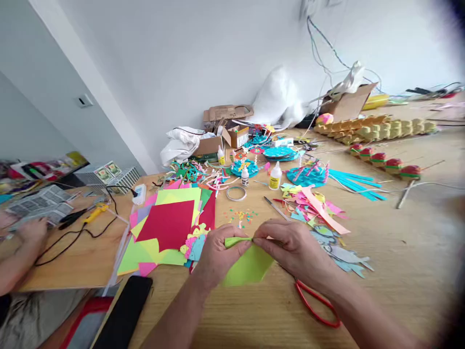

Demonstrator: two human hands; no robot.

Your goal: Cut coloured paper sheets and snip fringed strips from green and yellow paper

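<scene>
A sheet of lime-green paper (248,266) is held between my hands over the wooden table, its far edge bent over. My left hand (220,249) pinches that edge from the left, thumb on the near side. From the right, my right hand (290,242) grips the same edge with thumb and forefinger, the fingertips of both hands almost meeting. Under my right wrist lies a pair of scissors with red handles (317,305), its blades mostly hidden. Small coloured paper bits (241,215) are scattered just beyond my hands.
Coloured sheets (167,225) are stacked at left, beside a black phone (125,310). Glue bottles (275,177), paper scraps (308,203) and fish cutouts (337,249) lie ahead and right. Painted egg-carton pieces (385,162) stand at far right. Another person's hand (32,230) rests at far left.
</scene>
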